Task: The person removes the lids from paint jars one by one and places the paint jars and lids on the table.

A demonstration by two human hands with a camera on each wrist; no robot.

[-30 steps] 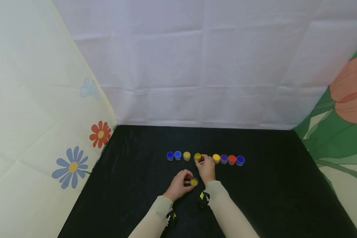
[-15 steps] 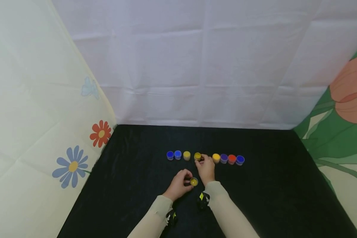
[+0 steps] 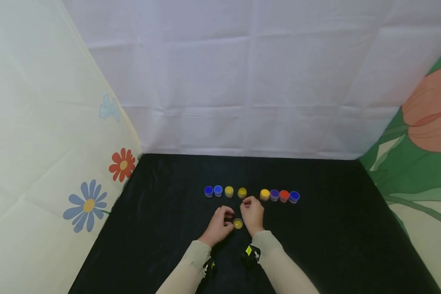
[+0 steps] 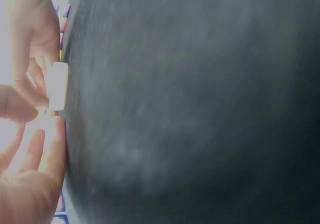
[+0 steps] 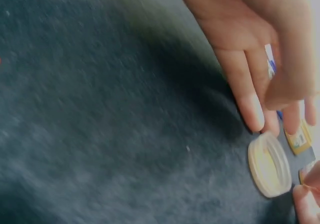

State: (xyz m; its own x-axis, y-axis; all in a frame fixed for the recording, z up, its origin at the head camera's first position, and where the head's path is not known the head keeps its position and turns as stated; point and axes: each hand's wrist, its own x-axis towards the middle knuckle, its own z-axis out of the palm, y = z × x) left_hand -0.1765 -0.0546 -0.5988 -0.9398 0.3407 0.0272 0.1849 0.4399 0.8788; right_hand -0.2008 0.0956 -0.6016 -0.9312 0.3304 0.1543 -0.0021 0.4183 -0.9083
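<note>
A shallow round clear cup (image 3: 237, 223) with yellow in its bottom stands on the black cloth between the hands. My left hand (image 3: 217, 226) lies just left of it, fingers loosely bent, the thumb tip close to its rim. On the cup's right side is my right hand (image 3: 252, 214), holding nothing. In the right wrist view the right hand's (image 5: 250, 49) fingertips come close to the translucent wall of the cup (image 5: 270, 165). A dark yellow paint pot (image 3: 242, 192) stands beyond the right hand's fingertips. The left wrist view is overexposed around the left hand (image 4: 35, 169).
Two blue pots (image 3: 213, 191) and a yellow pot (image 3: 229, 191) stand left in the row. Farther right come an orange-yellow pot (image 3: 265, 194), a purple pot (image 3: 274, 195), a red pot (image 3: 284, 196) and a blue pot (image 3: 294, 197). A white curtain (image 3: 242, 81) hangs behind the table.
My right hand has let go of the dark yellow pot and drawn back towards me, leaving it in the row. The left hand's fingers have come off the clear cup.
</note>
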